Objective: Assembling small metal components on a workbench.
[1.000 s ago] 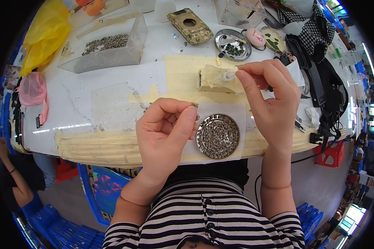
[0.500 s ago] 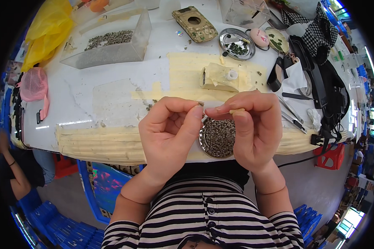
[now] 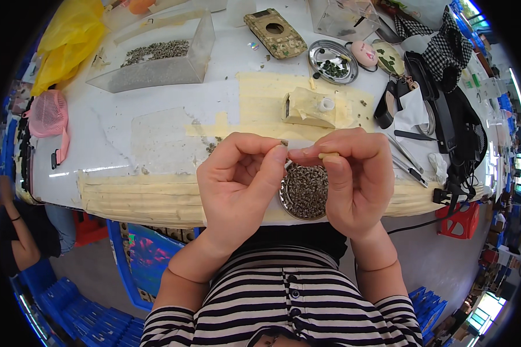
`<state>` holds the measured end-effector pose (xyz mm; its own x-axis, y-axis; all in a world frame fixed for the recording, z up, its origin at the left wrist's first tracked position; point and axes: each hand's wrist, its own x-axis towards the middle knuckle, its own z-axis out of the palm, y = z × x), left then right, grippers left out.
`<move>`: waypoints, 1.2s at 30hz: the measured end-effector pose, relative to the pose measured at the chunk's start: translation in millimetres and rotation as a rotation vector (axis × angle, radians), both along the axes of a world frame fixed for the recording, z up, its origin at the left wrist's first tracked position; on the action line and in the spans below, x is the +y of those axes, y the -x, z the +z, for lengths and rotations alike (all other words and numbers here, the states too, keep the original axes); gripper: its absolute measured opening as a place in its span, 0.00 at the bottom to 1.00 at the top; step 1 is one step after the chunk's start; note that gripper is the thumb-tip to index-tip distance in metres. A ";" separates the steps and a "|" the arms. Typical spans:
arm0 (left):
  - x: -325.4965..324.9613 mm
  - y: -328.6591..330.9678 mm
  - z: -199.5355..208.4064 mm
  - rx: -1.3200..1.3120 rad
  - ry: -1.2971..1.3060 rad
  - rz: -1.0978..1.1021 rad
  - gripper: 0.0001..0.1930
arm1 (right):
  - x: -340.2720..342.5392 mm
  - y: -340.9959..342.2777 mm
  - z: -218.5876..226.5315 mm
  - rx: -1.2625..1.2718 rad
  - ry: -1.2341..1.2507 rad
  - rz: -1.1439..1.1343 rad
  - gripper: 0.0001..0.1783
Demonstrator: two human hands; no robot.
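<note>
head: right hand [image 3: 360,180] has come beside left hand [image 3: 235,186].

The left forearm [image 3: 191,272] and right forearm [image 3: 379,263] rise from the lower edge, converging toward the frame's centre. The left hand [image 3: 231,185], left of centre, forms a pinch between thumb [image 3: 266,174] and index finger [image 3: 252,143], its other fingers curled inward. The right hand [image 3: 362,179], right of centre, sets its upright thumb close beneath a finger [image 3: 312,151] pointing left toward that pinch.
</note>
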<state>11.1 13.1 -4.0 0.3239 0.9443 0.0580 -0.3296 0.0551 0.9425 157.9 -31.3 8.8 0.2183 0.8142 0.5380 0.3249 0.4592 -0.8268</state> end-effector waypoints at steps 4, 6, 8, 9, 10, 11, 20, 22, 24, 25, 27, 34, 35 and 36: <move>-0.9 -0.2 1.1 -0.014 0.021 -0.002 0.03 | 0.0 -0.5 -1.3 -0.003 -0.001 -0.001 0.05; -0.9 -0.5 0.8 -0.016 0.022 0.003 0.03 | -0.1 -0.3 -1.0 -0.003 0.007 -0.002 0.05; -0.6 -0.3 0.1 -0.014 0.016 0.003 0.03 | -0.3 0.2 -1.0 0.003 0.009 -0.003 0.05; -0.1 0.1 -0.8 -0.011 0.009 0.000 0.03 | -0.2 0.7 -1.2 0.009 0.008 -0.004 0.05; 0.2 0.3 -1.2 -0.008 0.001 -0.002 0.03 | -0.1 0.5 -1.3 0.005 0.003 -0.004 0.05; 0.2 0.0 -1.2 -0.008 0.002 -0.002 0.03 | 0.1 0.3 -1.3 0.000 -0.001 -0.003 0.05; 0.1 -0.7 -0.1 -0.020 0.012 0.010 0.03 | 1.0 -2.0 -1.5 -0.049 -0.013 0.001 0.05; 0.0 -0.7 0.8 -0.018 0.022 0.008 0.03 | 0.9 -1.5 -0.5 -0.053 -0.007 -0.003 0.04; 0.0 -0.4 0.3 -0.024 0.031 0.003 0.03 | -0.8 1.3 3.3 0.087 0.004 -0.021 0.04; 0.0 -0.2 -0.1 -0.027 0.035 0.001 0.03 | -0.4 0.3 5.5 0.112 -0.008 -0.061 0.04; 0.1 0.2 -1.6 -0.090 0.055 -0.021 0.04 | 2.0 -7.1 10.1 0.116 -0.049 -0.173 0.04; -0.6 0.6 0.2 -0.022 0.014 0.020 0.02 | 23.3 -40.5 18.1 -0.460 -0.138 -0.451 0.02; -0.5 -0.4 0.9 -0.019 0.018 0.017 0.02 | 25.0 -40.8 17.1 -0.456 -0.117 -0.442 0.03; -0.6 -0.7 2.0 -0.012 0.022 0.017 0.02 | 26.0 -41.0 16.6 -0.501 -0.096 -0.435 0.04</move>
<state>11.8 12.4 -2.0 0.3071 0.9508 0.0412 -0.3419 0.0699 0.9371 198.9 -5.4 25.4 0.2205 0.6522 0.7253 0.8312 0.2635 -0.4896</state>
